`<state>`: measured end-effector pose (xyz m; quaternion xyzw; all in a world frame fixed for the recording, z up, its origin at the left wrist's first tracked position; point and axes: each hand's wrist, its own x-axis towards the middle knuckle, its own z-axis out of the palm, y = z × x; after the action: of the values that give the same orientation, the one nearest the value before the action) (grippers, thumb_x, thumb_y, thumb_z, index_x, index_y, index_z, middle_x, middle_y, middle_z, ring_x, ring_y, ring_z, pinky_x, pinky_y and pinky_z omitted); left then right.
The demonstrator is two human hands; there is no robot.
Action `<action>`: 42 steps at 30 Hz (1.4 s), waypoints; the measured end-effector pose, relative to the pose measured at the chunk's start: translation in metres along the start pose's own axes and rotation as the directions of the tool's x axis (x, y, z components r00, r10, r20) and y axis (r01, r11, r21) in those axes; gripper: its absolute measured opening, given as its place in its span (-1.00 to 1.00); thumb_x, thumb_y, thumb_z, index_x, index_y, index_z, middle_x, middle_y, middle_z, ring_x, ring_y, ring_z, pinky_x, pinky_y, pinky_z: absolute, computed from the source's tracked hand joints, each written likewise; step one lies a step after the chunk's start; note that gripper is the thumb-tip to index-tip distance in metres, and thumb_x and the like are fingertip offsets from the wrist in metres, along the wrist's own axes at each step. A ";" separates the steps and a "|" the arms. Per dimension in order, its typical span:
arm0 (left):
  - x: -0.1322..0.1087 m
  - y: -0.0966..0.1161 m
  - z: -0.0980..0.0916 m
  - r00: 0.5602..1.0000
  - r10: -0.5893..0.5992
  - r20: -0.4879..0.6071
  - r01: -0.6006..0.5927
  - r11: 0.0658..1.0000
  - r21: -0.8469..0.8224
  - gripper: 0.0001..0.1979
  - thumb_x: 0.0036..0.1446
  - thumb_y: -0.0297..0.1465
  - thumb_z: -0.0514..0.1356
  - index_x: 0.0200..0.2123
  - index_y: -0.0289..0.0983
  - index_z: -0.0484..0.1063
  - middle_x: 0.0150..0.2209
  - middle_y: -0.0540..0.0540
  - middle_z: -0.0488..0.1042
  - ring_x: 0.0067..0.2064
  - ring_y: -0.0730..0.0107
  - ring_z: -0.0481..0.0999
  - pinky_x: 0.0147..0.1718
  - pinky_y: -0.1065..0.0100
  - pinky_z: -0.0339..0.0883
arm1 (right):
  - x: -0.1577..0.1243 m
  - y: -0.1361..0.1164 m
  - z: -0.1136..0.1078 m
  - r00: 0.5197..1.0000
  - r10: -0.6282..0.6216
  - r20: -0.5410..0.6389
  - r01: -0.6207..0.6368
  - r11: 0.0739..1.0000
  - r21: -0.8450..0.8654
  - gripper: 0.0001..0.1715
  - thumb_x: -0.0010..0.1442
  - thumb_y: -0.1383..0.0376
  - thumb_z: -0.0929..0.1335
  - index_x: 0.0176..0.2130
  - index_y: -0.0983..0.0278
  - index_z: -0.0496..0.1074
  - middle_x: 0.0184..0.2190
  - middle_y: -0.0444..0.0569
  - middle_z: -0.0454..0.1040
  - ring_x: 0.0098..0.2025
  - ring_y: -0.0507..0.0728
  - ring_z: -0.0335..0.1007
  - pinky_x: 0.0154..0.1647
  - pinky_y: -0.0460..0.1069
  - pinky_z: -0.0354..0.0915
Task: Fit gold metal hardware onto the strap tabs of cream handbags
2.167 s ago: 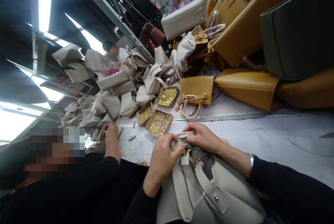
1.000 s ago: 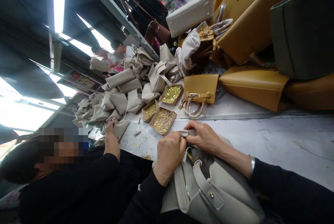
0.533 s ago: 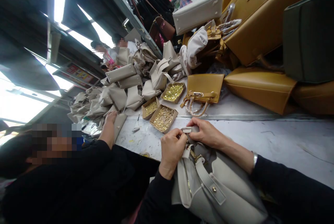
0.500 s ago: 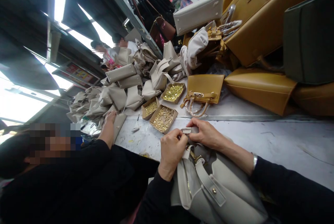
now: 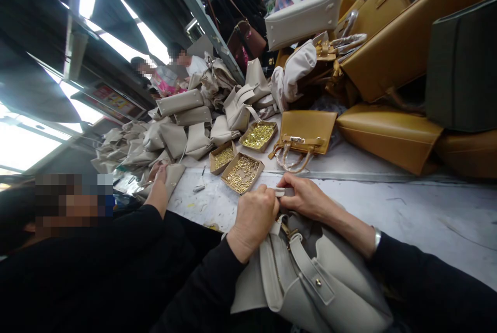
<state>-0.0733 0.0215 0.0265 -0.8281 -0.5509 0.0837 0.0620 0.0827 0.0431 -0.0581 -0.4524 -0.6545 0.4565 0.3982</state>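
A pale grey handbag [image 5: 334, 281] lies tilted in front of me, with a zipped edge, a gold clasp and a studded side tab. Above its open top, both hands meet at a short pale strap [image 5: 279, 192] with a light edge. My left hand [image 5: 252, 219] is closed with its fingers curled at the strap's left end, the fingertips hidden behind the knuckles. From the other side, my right hand [image 5: 308, 198] pinches the strap between thumb and fingers. Just beyond my hands stands a cardboard tray of small gold studs [image 5: 243, 173].
Two more trays, one with shiny gold pieces [image 5: 257, 135] and one with small gold parts [image 5: 223, 158], sit behind. A mustard handbag [image 5: 305, 131] lies near them. Grey bags [image 5: 198, 139] are heaped left, mustard bags [image 5: 388, 126] right. A co-worker [image 5: 97, 260] sits close at left.
My left hand has turned, its knuckles now rolled up and over the strap. My right hand keeps its pinch. The co-worker's hand has shifted slightly on a grey piece.
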 end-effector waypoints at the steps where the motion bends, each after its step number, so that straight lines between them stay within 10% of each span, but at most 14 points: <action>1: 0.001 -0.001 0.002 1.000 0.001 -0.014 -0.001 0.999 -0.039 -0.85 0.27 -0.48 0.16 -0.33 -0.32 0.53 -0.30 -0.18 0.54 -0.35 0.20 0.52 -0.40 0.32 0.12 | 0.000 0.000 0.000 1.000 0.001 -0.004 -0.001 1.000 -0.005 -0.77 0.00 0.36 0.42 -0.25 0.23 0.46 -0.45 -0.21 0.47 -0.40 0.07 0.32 -0.36 -0.08 0.11; 8: 0.008 -0.006 0.029 0.959 -0.264 -0.102 0.163 0.812 -0.561 -0.86 0.08 -0.52 0.21 -0.51 -0.28 0.50 -0.47 -0.02 0.51 -0.38 0.37 0.47 -0.31 0.39 0.18 | 0.000 0.004 0.001 0.998 0.066 -0.014 -0.065 0.997 0.047 -0.73 -0.02 0.34 0.41 -0.22 0.24 0.46 -0.48 -0.22 0.43 -0.44 0.06 0.27 -0.39 -0.08 0.09; 13: 0.012 -0.013 0.039 0.939 -0.336 0.073 0.268 0.582 -0.768 -0.86 -0.03 -0.47 0.19 -0.55 -0.29 0.53 -0.57 0.02 0.43 -0.48 0.42 0.36 -0.42 0.42 0.12 | 0.003 0.013 0.003 0.997 0.069 0.022 -0.071 0.984 0.164 -0.70 -0.08 0.35 0.38 -0.25 0.25 0.47 -0.45 -0.19 0.43 -0.41 0.06 0.24 -0.40 -0.09 0.09; 33: 0.020 -0.023 0.070 0.912 -0.310 0.269 0.296 0.044 -0.954 -0.82 -0.27 -0.30 0.25 -0.64 -0.31 0.40 -0.62 0.03 0.32 -0.55 0.51 0.22 -0.56 0.47 0.06 | 0.016 0.014 0.004 0.874 0.401 0.276 -0.486 0.749 0.450 -0.59 -0.19 0.22 0.48 -0.28 0.31 0.46 -0.44 -0.12 0.53 -0.43 0.04 0.32 -0.40 -0.08 0.17; 42: 0.016 -0.025 0.076 0.921 -0.285 0.265 0.267 -0.035 -0.963 -0.81 -0.25 -0.29 0.25 -0.63 -0.32 0.43 -0.60 0.01 0.37 -0.52 0.48 0.26 -0.52 0.46 0.11 | 0.012 0.016 0.004 0.872 0.389 0.297 -0.489 0.714 0.501 -0.59 -0.14 0.28 0.52 -0.23 0.31 0.46 -0.41 -0.15 0.55 -0.42 0.01 0.36 -0.37 -0.10 0.21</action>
<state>-0.1061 0.0465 -0.0442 -0.5094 -0.6044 -0.3404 -0.5093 0.0794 0.0564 -0.0727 -0.4173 -0.3955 0.7462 0.3355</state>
